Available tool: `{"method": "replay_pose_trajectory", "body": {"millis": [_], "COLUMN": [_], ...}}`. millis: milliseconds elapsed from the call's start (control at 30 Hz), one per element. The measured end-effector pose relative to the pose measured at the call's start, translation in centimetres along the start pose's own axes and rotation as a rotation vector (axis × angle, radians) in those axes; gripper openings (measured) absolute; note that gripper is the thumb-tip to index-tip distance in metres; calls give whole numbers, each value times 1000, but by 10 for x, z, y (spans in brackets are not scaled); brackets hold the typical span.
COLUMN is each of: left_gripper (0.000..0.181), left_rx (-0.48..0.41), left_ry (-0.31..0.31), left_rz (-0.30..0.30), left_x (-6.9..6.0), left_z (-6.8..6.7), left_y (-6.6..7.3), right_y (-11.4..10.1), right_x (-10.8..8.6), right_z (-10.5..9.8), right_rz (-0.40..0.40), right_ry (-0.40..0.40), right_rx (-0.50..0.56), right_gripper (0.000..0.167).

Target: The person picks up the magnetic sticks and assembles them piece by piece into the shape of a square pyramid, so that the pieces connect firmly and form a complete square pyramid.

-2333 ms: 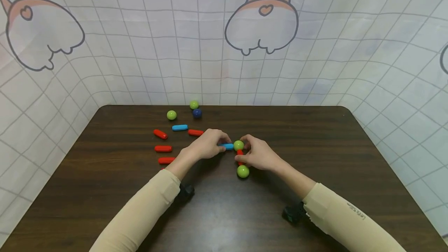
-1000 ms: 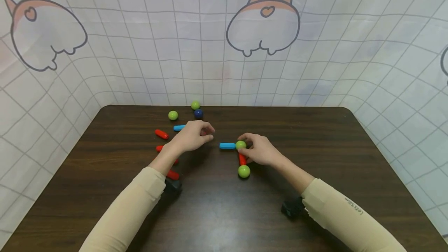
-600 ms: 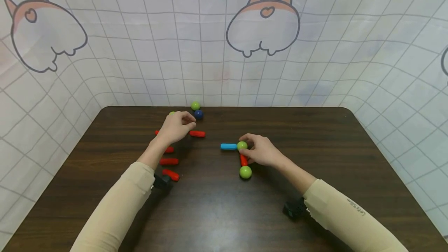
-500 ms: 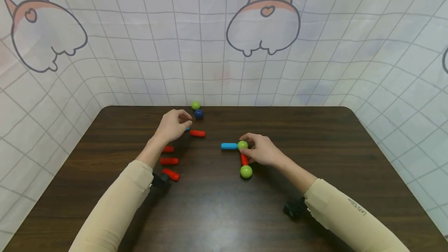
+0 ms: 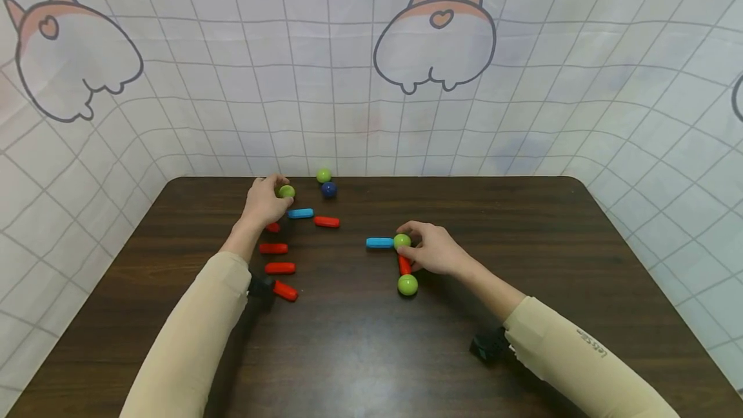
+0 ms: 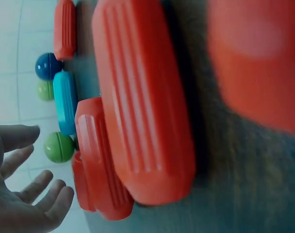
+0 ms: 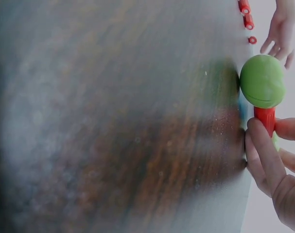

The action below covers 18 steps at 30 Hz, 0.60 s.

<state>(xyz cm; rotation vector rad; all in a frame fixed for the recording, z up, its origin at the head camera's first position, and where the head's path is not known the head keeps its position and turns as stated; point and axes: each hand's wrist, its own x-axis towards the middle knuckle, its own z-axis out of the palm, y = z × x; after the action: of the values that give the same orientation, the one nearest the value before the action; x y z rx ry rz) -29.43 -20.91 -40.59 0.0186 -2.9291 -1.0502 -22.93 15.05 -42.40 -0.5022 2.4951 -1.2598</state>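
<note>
At the back left of the dark, wood-grained table [image 5: 522, 244], the left hand [image 5: 262, 202] reaches around a glossy green ball [image 5: 287, 192], its thumb and fingers loosely bent. The left wrist view shows those fingers spread and holding nothing, with the ball just beyond them; a groove runs round its smooth surface.

Near the middle of the table, the right hand [image 5: 432, 248] grips an L-shaped piece [image 5: 404, 261], thumb and forefinger set about its far green ball [image 5: 402, 242]. From that ball a blue rod [image 5: 380, 243] runs leftward, and a red rod [image 5: 404, 268] runs toward the person, ending at a near green ball [image 5: 408, 285]. In the right wrist view this near ball looks polished and round, with a fine seam low on its side, while the fingers partly cover the red rod.

To the right of the ball by the left hand lie a navy ball [image 5: 329, 189] and, just behind it, a third green ball [image 5: 324, 175]. In front of them, a second blue rod [image 5: 300, 213] rests next to a short red rod [image 5: 327, 222]. Four more red rods [image 5: 280, 268] form a loose column down the left; close up, they are ribbed lengthwise with tapered ends. One is partly hidden by the left hand.

Both arms wear cream sleeves [image 5: 571, 353] of soft cloth. Behind the table hangs a creased white sheet [image 5: 290, 82] printed with a grey grid and rounded animal drawings [image 5: 435, 44].
</note>
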Motion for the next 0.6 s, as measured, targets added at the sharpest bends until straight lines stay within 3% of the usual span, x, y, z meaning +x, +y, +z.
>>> {"method": "replay_pose_trajectory", "body": {"millis": [167, 400, 600], "left_gripper": [50, 50, 38], "left_rx": [-12, 9, 59], "left_ry": [-47, -115, -94], "left_rz": [-32, -21, 0], "left_x": [7, 14, 16], "left_z": [0, -1, 1], "left_y": [-6, -7, -11], "right_y": [1, -2, 0], "right_x": [1, -1, -2], "right_z": [1, 0, 0], "right_rz": [-2, 0, -2], "right_ry": [1, 3, -3], "right_rx": [1, -7, -10], "right_gripper": [40, 41, 41]}}
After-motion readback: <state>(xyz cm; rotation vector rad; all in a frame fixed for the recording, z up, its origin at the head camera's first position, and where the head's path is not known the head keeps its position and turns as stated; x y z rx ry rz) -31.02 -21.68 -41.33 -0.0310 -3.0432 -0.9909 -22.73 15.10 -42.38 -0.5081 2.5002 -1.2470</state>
